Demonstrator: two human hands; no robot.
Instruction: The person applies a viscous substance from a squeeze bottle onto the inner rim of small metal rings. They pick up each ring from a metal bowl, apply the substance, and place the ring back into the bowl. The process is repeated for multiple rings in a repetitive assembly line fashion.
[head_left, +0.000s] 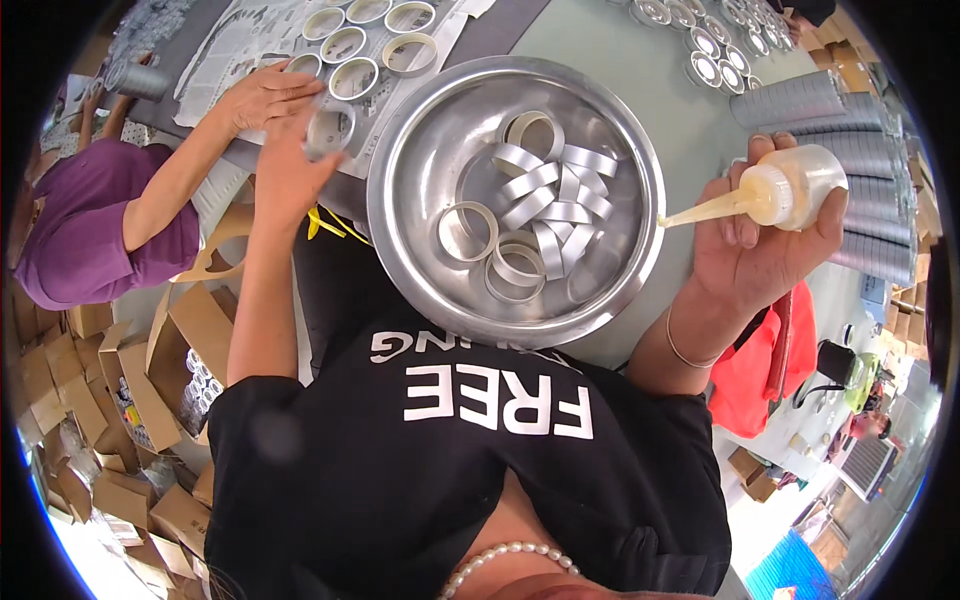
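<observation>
Gripping a translucent plastic squeeze bottle (812, 185) in my right hand (738, 255), I'm curling fingers closely around its body, right of the bowl, and the long yellowish nozzle (705, 211) is pointing left towards the rim. Over on the other side, my left hand (292, 165) is blurring at the newspaper's edge, fingers and thumb spreading around a short silvery metal ring (348, 130); I can't tell whether they're pinching it. Between my hands, a wide, round, shiny steel bowl (420, 150) is holding a loose heap of silvery metal bands (530, 180), some lying flat, some standing on edge. Beyond my left hand, more pale round rings (410, 68) are sitting in a cluster on a printed newspaper sheet (245, 50). A co-worker's hand (272, 98) is reaching in just beside mine, from a purple sleeve (165, 215). Out to my right, ribbed grey stacks (870, 220) are lining the grey-green tabletop (590, 35), small round metal cups (705, 45) sitting beyond them.
</observation>
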